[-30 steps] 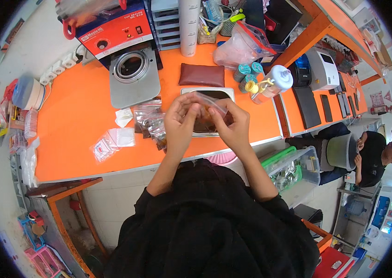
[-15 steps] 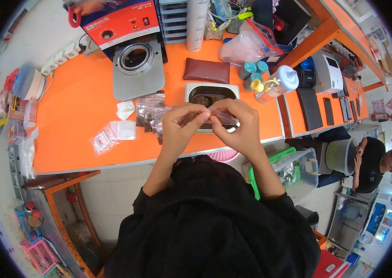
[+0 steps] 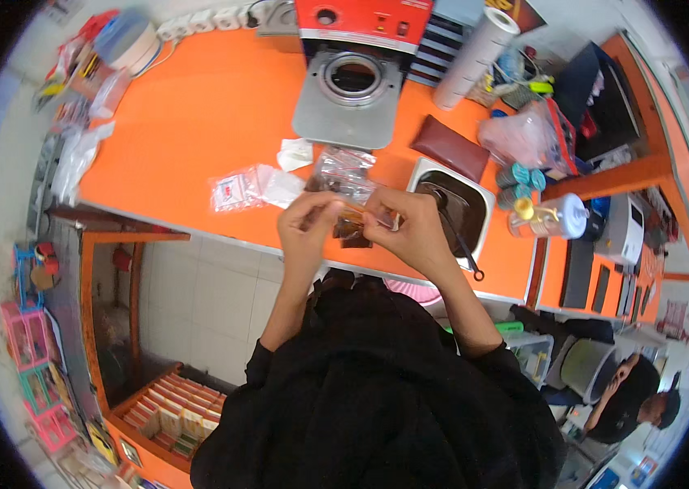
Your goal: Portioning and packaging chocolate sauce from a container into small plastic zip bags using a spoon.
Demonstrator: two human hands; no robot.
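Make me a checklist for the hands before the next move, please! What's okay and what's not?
1. Left hand gripping the small clear bag: ok, fingertips are on it.
2. Right hand gripping it too: ok, thumb and fingers pinch the other side.
3. Bag's opening shut: cannot tell, too small and blurred.
4. Pile of bags on the orange table: ok, near the hands.
5. Metal tray on the table: ok.
6. Dark utensil completely inside the tray: not ok, its handle sticks out past the rim.
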